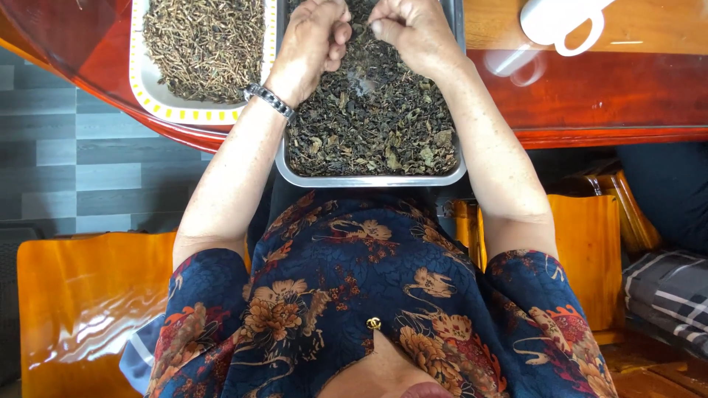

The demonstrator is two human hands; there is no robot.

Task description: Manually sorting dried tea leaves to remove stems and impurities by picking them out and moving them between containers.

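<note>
Your metal tray (372,179) of dried leaves (376,118) sits at the table (612,96) edge straight before you, both hands over its far end: left hand (313,37), right hand (413,29). A second tray (147,92) of sorted stems lies touching its left side. A mug (557,18) stands far right. Chairs flank you below.

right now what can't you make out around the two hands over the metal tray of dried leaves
- What the left hand and right hand pinch: head view, too small, covered by curled fingers.
- Far end of the silver metal tray of dark dried leaves: cut off by the top edge.
- White tray with yellow-dotted rim holding brown twigs: top cut off by the edge.
- White cup on the glossy red-brown wooden table: body cut off, contents unseen.
</note>
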